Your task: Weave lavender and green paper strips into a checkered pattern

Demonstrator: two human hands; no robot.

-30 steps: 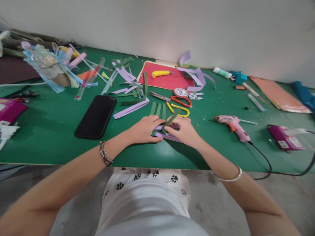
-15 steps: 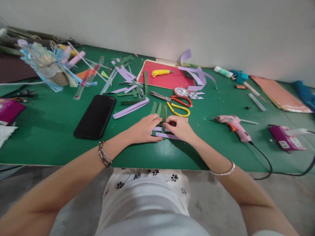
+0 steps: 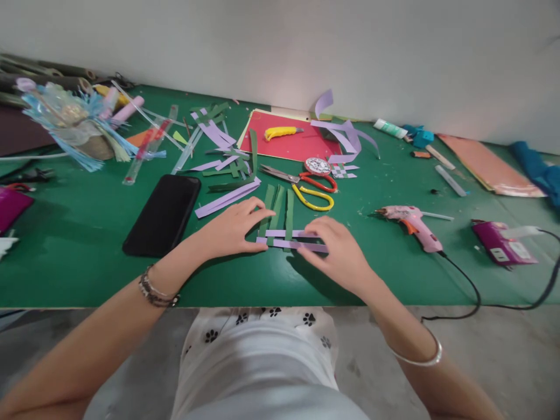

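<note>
A small weave of green and lilac paper strips (image 3: 286, 233) lies on the green table (image 3: 87, 256) near its front edge. Three green strips run away from me and two lilac strips cross them. My left hand (image 3: 234, 227) rests on the weave's left end, fingers stretched out and pressing the strips flat. My right hand (image 3: 339, 251) lies at the right end with its fingers spread over the lilac strips. Neither hand grips anything.
A black phone (image 3: 163, 214) lies left of my hands. Behind the weave are scissors (image 3: 306, 182), loose paper strips (image 3: 225, 198), a red mat (image 3: 289, 143) with a yellow cutter (image 3: 280, 132). A pink glue gun (image 3: 411, 224) with its cable lies to the right.
My right hand has let go of the green strip it was folding over; the strip now lies flat. Both hands have spread out to the weave's ends.
</note>
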